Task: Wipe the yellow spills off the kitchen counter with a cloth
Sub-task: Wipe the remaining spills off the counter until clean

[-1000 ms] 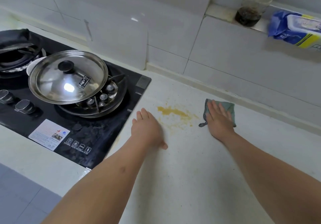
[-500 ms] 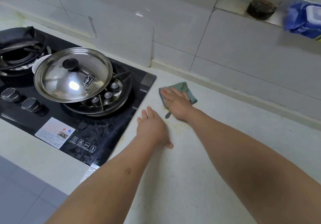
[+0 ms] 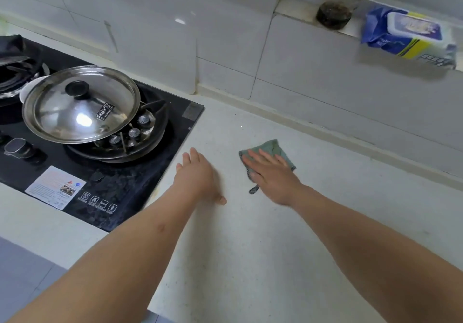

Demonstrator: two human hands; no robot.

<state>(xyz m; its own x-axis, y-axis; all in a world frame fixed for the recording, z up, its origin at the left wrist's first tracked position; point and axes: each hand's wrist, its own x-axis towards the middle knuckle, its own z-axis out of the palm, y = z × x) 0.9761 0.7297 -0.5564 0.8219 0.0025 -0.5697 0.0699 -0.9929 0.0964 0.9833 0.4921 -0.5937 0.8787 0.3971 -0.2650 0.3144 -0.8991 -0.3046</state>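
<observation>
Right hand (image 3: 273, 177) flat, fingers spread, pressing green cloth (image 3: 269, 151) (loop trailing) onto counter (image 3: 325, 197), left hand (image 3: 198, 177) palm-down, empty

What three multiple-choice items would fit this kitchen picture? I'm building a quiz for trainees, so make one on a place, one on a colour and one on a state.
1. Where does the steel lid sit?
A. On the hob, over the nearer burner
B. On the window ledge
C. On the floor

2. What colour is the cloth?
A. Red
B. Green
C. White

3. How is the right hand placed?
A. Raised clear of the counter
B. Gripping the lid's knob
C. Laid flat on the cloth, pressing it to the counter

Answers: 1 A, the lid rests tilted over the hob's nearer burner. 2 B, the part that shows past the fingers is green. 3 C, the palm and spread fingers cover the cloth, while the left hand rests bare on the counter beside it.
</observation>
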